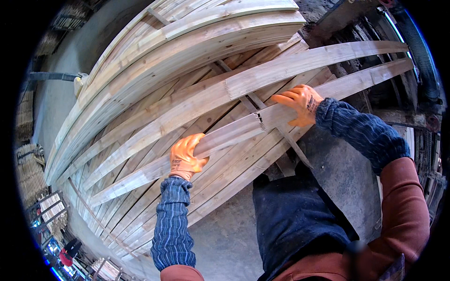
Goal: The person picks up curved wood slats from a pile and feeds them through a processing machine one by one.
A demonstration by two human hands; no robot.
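My left hand [186, 154], in an orange glove, is closed round a long pale wooden board [140, 180] with a finger-jointed end. In a matching glove, my right hand [302, 104] grips a second board [361, 79], which reaches to the far right. The toothed ends of the two boards meet between my hands, and dark gaps show along part of the joint. Just beyond them lies a longer board [187, 112] with a zigzag joint line in its middle. Part of each held board is hidden under my gloves.
A tall stack of boards [187, 49] stands on the far side. More planks [225, 171] lie beneath the held boards, across thin wooden strips [295, 149]. Dark machinery [424, 84] is at the right. At the lower left are bundled wood [30, 171] and a distant person in red [68, 255].
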